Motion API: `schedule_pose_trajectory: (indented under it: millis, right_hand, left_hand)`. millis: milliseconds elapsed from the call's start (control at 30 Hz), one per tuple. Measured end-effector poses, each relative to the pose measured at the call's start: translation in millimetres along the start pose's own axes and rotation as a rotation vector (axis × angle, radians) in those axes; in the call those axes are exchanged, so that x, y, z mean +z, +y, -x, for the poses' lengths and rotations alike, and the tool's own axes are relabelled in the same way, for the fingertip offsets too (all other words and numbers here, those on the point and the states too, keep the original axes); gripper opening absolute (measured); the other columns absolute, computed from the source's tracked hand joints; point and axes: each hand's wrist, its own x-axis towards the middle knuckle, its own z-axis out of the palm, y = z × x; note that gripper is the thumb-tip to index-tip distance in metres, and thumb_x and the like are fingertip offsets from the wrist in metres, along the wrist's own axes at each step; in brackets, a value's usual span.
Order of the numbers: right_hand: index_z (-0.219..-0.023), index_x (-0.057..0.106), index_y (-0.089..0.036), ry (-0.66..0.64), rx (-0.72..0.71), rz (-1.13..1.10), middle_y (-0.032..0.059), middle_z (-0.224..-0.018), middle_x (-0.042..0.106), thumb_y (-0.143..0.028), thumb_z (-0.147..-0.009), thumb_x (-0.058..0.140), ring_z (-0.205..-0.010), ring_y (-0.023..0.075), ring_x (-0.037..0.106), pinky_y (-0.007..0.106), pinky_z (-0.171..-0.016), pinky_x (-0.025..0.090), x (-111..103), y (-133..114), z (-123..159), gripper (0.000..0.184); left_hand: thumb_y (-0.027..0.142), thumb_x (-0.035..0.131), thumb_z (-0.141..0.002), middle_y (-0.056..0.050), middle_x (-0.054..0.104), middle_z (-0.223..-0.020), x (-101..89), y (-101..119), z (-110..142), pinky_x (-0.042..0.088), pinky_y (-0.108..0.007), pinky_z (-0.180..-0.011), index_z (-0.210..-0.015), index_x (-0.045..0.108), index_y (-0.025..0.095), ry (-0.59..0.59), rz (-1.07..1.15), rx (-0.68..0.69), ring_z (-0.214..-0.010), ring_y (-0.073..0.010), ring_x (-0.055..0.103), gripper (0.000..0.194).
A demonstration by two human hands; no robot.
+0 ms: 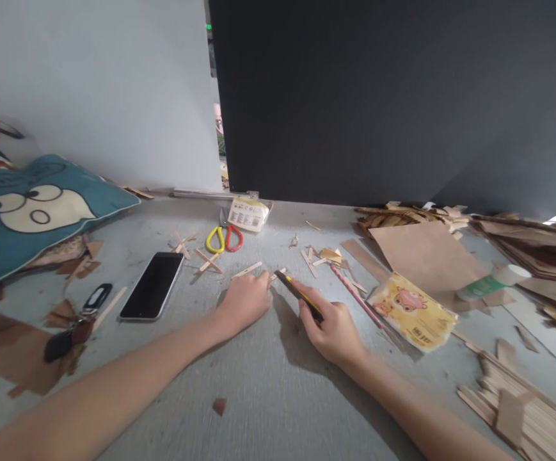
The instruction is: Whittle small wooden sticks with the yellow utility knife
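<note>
My right hand (333, 326) is wrapped round a black and yellow utility knife (312, 305), its tip pointing away to the upper left. My left hand (245, 302) is closed, with its fingertips down on a thin wooden craft stick (278, 275) that shows just past them, close to the knife's tip. Behind the left hand lies another craft stick (247, 269). Crossed sticks (208, 261) sit to its left, and several short stick pieces (309, 262) lie beyond the right hand.
A phone (153, 286) and keys (69, 342) lie left, near a blue cushion (66, 198). Scissors (225, 238) rest by a white packet (249, 214). On the right are a striped pencil-like rod (354, 294), a yellow tissue pack (414, 310), a green-white tube (491, 282) and stacked wooden strips (522, 410).
</note>
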Motion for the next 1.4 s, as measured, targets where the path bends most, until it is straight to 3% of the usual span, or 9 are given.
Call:
schedule_pose_trajectory:
  millis: [200,767,900,1100,1400]
  right_hand:
    - [-0.140,0.066,-0.018,-0.023,-0.011,0.013,-0.0039,-0.049,0.061,-0.030,-0.099,0.045,-0.036,0.0116,0.049,0.021,-0.045,0.038,-0.3,1.1,-1.0,0.048]
    - [-0.138,0.067,-0.019,-0.059,0.004,0.048,0.0000,-0.061,0.071,-0.030,-0.097,0.045,-0.035,0.0105,0.045,0.022,-0.047,0.036,-1.5,-1.4,-3.6,0.048]
    - [-0.138,0.066,-0.020,-0.058,0.022,0.057,-0.0019,-0.057,0.067,-0.030,-0.097,0.044,-0.035,0.0108,0.044,0.022,-0.047,0.035,-0.8,-3.5,-4.3,0.048]
    - [-0.138,0.066,-0.019,-0.036,0.039,0.029,-0.0020,-0.056,0.065,-0.030,-0.097,0.045,-0.037,0.0113,0.047,0.022,-0.048,0.036,0.9,-0.7,-2.5,0.047]
    - [-0.137,0.067,-0.019,-0.043,0.029,0.045,0.0004,-0.064,0.072,-0.031,-0.096,0.044,-0.037,0.0118,0.048,0.023,-0.048,0.039,-2.6,-2.1,-1.2,0.048]
  left_hand:
    - [0.020,0.040,-0.101,-0.018,0.076,-0.092,-4.8,1.8,0.3,0.050,-0.039,-0.079,-0.105,0.071,0.015,0.007,0.053,-0.016,-0.091,-0.0321,0.075,0.032]
    - [0.012,0.046,-0.092,-0.013,0.077,-0.092,-6.1,-5.6,-4.1,0.047,-0.035,-0.074,-0.101,0.071,0.020,0.016,0.031,0.038,-0.089,-0.0292,0.075,0.028]
    - [0.010,0.046,-0.091,-0.013,0.077,-0.093,-2.6,-8.3,-4.8,0.050,-0.037,-0.079,-0.106,0.072,0.020,0.015,0.023,0.092,-0.092,-0.0305,0.075,0.032]
    - [0.026,0.035,-0.105,-0.017,0.076,-0.093,0.2,-8.4,-4.7,0.052,-0.041,-0.081,-0.107,0.070,0.018,0.052,0.058,0.088,-0.093,-0.0337,0.075,0.036]
    - [0.033,0.034,-0.107,-0.016,0.076,-0.100,1.0,-10.7,-6.8,0.053,-0.040,-0.081,-0.107,0.072,0.019,0.061,0.033,0.141,-0.093,-0.0311,0.075,0.041]
